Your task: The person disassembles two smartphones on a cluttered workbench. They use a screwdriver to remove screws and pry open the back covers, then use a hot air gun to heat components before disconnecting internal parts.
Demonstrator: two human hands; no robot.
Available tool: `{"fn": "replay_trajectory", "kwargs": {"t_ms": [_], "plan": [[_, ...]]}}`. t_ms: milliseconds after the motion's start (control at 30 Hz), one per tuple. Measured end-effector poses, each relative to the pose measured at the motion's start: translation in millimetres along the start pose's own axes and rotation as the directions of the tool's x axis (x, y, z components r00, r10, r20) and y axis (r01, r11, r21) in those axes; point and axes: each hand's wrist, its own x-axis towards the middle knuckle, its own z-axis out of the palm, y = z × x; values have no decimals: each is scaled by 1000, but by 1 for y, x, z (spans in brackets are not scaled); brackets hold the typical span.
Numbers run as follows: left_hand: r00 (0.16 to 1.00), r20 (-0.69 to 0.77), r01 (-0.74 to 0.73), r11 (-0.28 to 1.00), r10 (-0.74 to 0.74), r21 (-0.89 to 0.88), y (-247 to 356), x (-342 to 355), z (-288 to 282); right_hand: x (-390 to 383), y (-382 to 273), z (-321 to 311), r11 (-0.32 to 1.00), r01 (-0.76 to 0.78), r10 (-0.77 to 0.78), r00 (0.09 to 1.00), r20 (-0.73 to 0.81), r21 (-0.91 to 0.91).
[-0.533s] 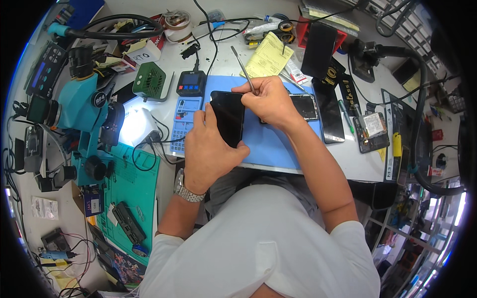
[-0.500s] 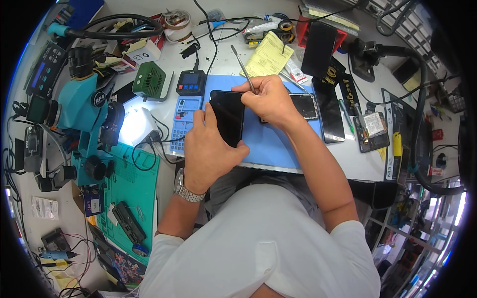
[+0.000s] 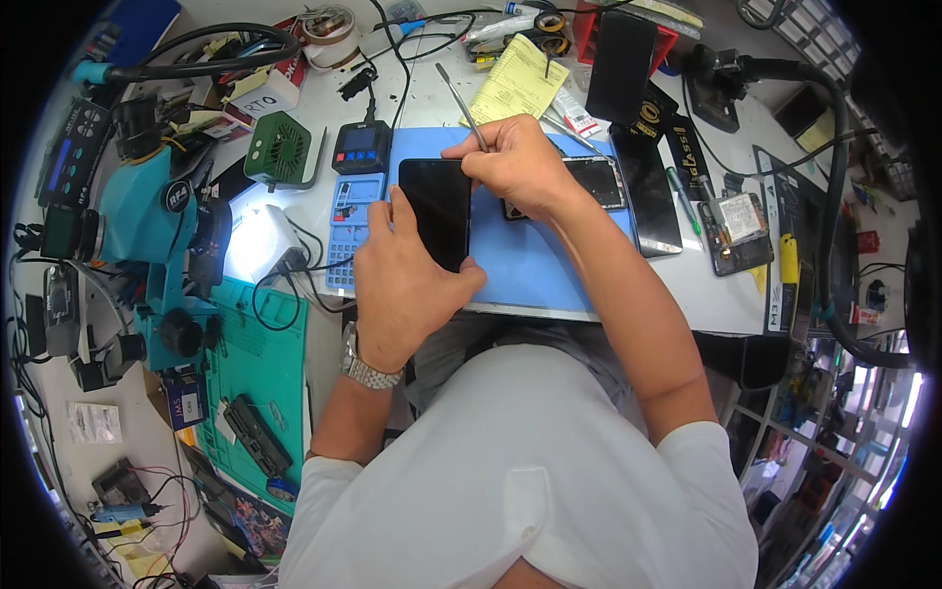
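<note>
Phone [image 3: 437, 201] lies lengthwise, pointing away
Left grip [image 3: 404, 263] clasps its sides; right grip [image 3: 520, 169] pinches a tool [image 3: 457, 101] by the far-right corner.

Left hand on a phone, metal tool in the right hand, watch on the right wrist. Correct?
Not quite: the watch is on the left wrist, as the head view shows. The rest stands: left hand on a phone, metal tool in the right hand.
</note>
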Motion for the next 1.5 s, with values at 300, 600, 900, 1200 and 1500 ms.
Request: {"fn": "replay_trajectory", "kwargs": {"t_ms": [300,600,900,1200,1500], "plan": [[1000,9,5,999,-6,52,-2,2,4,12,6,-5,993,-29,30,999,11,-111],[1000,6,16,999,-16,46,-1,2,4,11,4,-7,998,-36,37,999,25,-57],[983,-172,-101,971,64,-218,-21,-3,23,-5,-6,-9,988,-98,120,975,-188,120],[920,-331,-309,909,211,-279,-38,-8,31,-15,0,-14,830,196,-131,979,-159,522],[891,-418,-349,860,180,-373,-47,-13,40,-31,2,9,796,453,-441,888,-128,402]]}}
